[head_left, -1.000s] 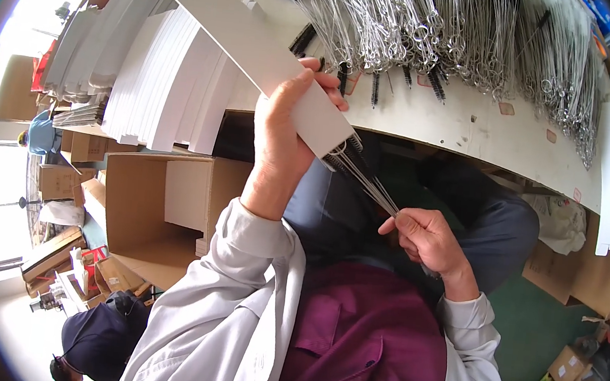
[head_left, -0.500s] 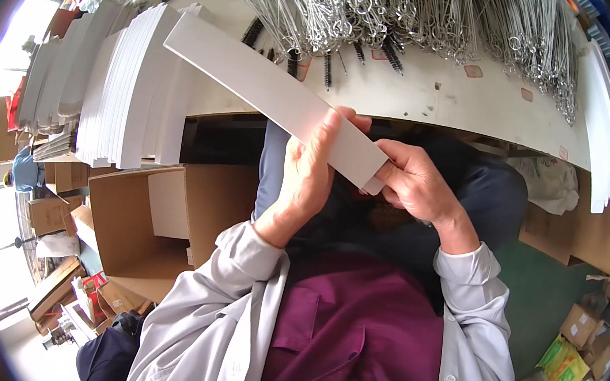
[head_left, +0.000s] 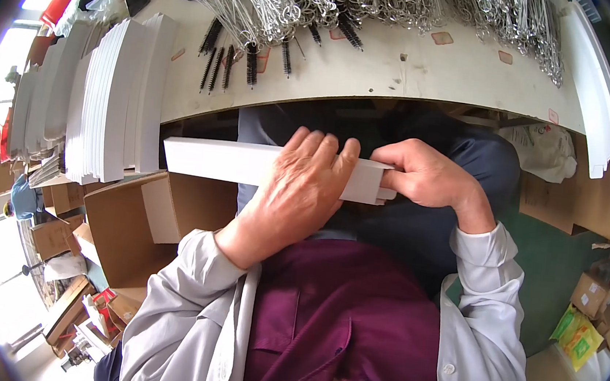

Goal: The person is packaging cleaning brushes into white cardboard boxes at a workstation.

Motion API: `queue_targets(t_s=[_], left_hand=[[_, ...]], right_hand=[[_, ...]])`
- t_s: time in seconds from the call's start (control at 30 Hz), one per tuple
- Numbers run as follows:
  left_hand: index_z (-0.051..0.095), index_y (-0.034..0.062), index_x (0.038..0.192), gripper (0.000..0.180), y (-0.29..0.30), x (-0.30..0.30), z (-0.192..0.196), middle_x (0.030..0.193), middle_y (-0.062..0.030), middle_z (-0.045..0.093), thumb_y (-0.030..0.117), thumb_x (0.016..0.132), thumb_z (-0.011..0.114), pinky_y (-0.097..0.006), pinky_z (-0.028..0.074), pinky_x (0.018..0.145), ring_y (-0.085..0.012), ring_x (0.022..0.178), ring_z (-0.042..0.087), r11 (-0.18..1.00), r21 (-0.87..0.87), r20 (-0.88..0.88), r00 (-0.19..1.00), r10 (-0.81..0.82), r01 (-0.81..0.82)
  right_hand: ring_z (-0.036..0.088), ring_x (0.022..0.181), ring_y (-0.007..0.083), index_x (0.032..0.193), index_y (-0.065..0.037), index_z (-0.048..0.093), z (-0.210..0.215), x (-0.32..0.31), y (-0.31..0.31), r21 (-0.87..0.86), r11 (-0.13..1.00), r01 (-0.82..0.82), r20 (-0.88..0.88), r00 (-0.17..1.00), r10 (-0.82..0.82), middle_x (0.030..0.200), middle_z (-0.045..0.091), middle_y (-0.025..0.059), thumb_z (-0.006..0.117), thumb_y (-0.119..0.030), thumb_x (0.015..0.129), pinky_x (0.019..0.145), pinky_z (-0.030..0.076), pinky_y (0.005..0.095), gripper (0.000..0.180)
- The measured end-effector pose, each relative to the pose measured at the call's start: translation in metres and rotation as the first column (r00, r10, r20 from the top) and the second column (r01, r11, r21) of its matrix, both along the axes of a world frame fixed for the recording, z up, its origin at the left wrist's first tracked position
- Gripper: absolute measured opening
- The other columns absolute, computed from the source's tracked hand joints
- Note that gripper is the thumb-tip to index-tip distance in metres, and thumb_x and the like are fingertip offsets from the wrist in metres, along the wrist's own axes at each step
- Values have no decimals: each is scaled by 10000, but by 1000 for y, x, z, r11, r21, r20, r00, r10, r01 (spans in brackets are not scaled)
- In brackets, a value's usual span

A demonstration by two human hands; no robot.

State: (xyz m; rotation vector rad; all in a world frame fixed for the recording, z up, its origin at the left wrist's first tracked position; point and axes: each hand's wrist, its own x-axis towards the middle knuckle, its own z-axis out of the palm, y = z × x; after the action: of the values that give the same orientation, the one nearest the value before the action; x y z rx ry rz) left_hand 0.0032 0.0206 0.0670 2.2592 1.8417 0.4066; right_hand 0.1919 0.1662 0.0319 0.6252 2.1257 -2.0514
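Observation:
A long, narrow white cardboard box (head_left: 223,159) lies level across my lap, below the table's front edge. My left hand (head_left: 310,176) grips it near its right part, with the back of the hand up and the fingers over the far side. At the box's right end, small end flaps (head_left: 385,194) stick out. My right hand (head_left: 431,175) pinches that end between thumb and bent forefinger. The inside of the box is out of sight.
Wire-handled brushes (head_left: 315,4) with looped ends lie heaped on the table (head_left: 345,77). Stacks of flat white boxes (head_left: 119,99) stand at the left, with more white pieces (head_left: 598,101) at the right edge. An open brown carton (head_left: 122,224) sits below left.
The white box has turned from a steep slant to nearly level and come lower. My left hand has rolled over so that its back faces up. My right hand stays at the right end.

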Motion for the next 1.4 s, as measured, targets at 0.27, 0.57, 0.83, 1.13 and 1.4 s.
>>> queue_targets(t_s=[0.27, 0.57, 0.83, 1.13, 1.4], left_hand=[[572, 42, 1190, 546, -12, -12, -29, 822, -124, 619, 142, 701, 794, -452, 560, 622, -331, 722, 680, 996, -39, 116, 990, 83, -78], [617, 61, 1180, 507, -20, -17, -41, 877, -131, 695, 188, 742, 838, -448, 595, 660, -356, 761, 719, 979, -71, 227, 952, 205, -193], [615, 56, 1186, 545, -15, -4, -44, 944, -147, 720, 236, 739, 870, -448, 603, 715, -356, 846, 733, 949, -198, 181, 942, 282, -246], [597, 25, 1191, 570, -20, -6, -50, 978, -150, 719, 250, 749, 879, -444, 603, 751, -345, 873, 736, 934, -205, 171, 929, 329, -293], [598, 29, 1193, 573, -25, -7, -57, 959, -143, 718, 246, 745, 883, -439, 605, 716, -337, 861, 736, 940, -180, 165, 933, 321, -291]], right_hand=[[733, 744, 251, 1054, 19, 724, 16, -3, 4, 408, 913, 11, 56, 998, -38, 862, 758, 174, 745, -135, 893, 683, 554, 367, 224], [583, 538, 351, 812, 22, 659, 8, 23, 16, 621, 710, 331, -65, 925, -374, 627, 605, 202, 702, -296, 998, 537, 447, 414, 371], [659, 625, 320, 863, -12, 606, -23, -21, -33, 577, 553, 601, -469, 798, -377, 742, 666, 156, 723, -182, 983, 553, 499, 377, 239], [645, 760, 67, 1209, 13, 713, -34, -7, -52, 83, 695, 714, -411, 660, -629, 951, 763, 69, 656, -178, 1051, 670, 534, 234, 255], [673, 832, 55, 1145, 5, 739, -44, -5, -55, -146, 681, 718, -236, 643, -728, 960, 768, 43, 721, -146, 1007, 728, 568, 223, 206]])
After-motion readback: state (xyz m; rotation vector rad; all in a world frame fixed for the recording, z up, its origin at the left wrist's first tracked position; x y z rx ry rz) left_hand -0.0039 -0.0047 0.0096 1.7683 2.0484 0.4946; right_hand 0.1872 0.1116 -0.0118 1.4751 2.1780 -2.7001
